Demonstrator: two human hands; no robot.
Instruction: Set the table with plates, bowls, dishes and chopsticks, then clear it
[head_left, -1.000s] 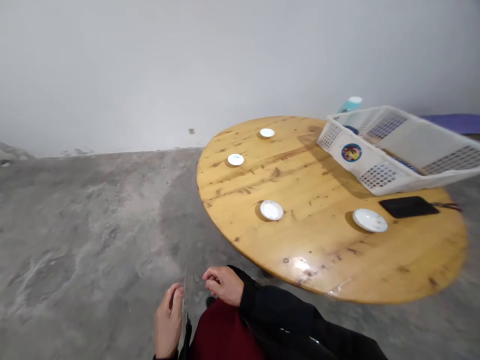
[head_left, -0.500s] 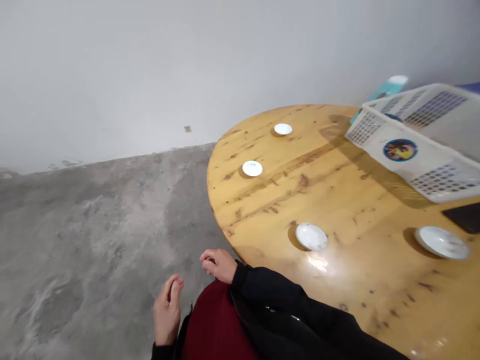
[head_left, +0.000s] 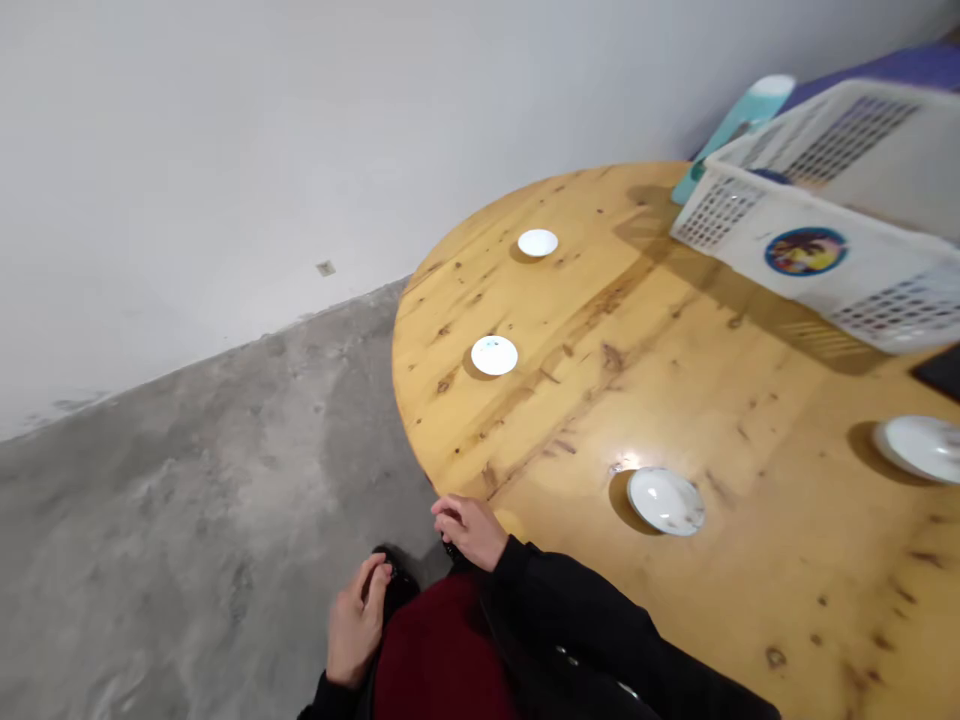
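My left hand (head_left: 355, 620) hangs over the concrete floor at the front of my body, loosely curled, with a gap between thumb and fingers and nothing in it. Close to the round wooden table's edge is my right hand (head_left: 469, 530), its fingers slightly bent and holding nothing. Nearest to it on the wood stands a white saucer-like dish (head_left: 495, 355), with a second small white dish (head_left: 538, 243) farther back. To the right of my right hand sits a shiny white dish (head_left: 666, 501), and another white dish (head_left: 924, 449) is cut off by the right border.
On the wooden table (head_left: 570, 400), a white plastic basket (head_left: 750, 235) with a round sticker stands at the back right. A teal bottle-like object (head_left: 739, 130) leans beside it. A dark flat object (head_left: 941, 372) lies at the right. A pale wall (head_left: 225, 150) rises behind.
The view has shifted and tilted, so the basket sits higher and the front dishes farther right. Both hands appear a little farther right, still with nothing in them. The dishes keep their places.
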